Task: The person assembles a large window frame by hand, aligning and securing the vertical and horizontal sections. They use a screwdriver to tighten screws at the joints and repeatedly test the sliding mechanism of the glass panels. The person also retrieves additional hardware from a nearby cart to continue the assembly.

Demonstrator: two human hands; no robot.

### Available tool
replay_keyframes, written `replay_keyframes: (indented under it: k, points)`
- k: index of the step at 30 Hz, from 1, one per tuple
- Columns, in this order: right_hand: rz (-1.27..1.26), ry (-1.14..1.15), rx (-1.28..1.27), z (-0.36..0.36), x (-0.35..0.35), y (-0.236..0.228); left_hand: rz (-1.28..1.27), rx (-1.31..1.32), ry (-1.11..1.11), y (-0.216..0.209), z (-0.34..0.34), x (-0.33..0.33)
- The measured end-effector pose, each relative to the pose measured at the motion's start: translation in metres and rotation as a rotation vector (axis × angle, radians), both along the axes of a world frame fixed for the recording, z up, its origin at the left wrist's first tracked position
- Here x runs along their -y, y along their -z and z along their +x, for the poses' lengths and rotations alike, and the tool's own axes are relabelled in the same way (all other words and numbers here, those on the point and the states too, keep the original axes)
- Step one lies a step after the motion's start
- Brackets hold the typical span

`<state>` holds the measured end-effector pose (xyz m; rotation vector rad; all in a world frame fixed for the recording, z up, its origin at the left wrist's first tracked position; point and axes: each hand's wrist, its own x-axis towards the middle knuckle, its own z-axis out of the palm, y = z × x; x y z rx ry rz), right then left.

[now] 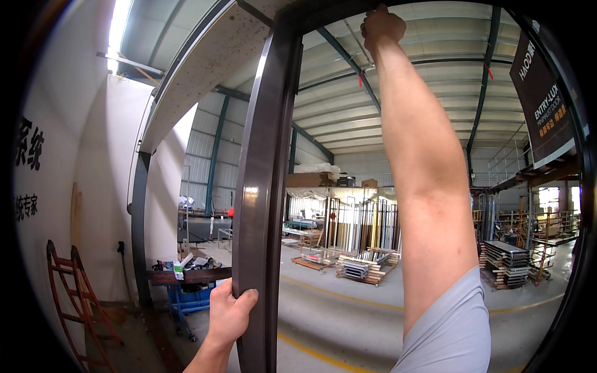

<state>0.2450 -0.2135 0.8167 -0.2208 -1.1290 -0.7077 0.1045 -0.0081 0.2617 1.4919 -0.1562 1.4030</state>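
A tall dark brown metal frame [256, 186], like that of a door or window, stands upright in front of me. My left hand [229, 314] grips its left upright low down, thumb on the near face and the other fingers mostly hidden. High overhead, at the end of my stretched arm, my right hand [382, 28] is closed against the frame's top rail [333, 13]. Its fingertips are partly hidden, and no tool shows in either hand. Through the frame's opening I see a workshop hall.
On the left, a reddish ladder [78, 292] leans near a white wall [102, 205]. A blue trolley [189, 298] carries tools and a dark beam. Beyond the opening lie stacked profiles [367, 267] and panels on pallets [507, 261]. A dark banner [544, 93] hangs at upper right.
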Motion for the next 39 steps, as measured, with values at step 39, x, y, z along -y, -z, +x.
replay_keyframes:
  k: [39]
  points:
    - [-0.768,0.512,-0.453,0.065,-0.044,0.712,0.154,0.035,0.038,0.025,0.026,-0.051]
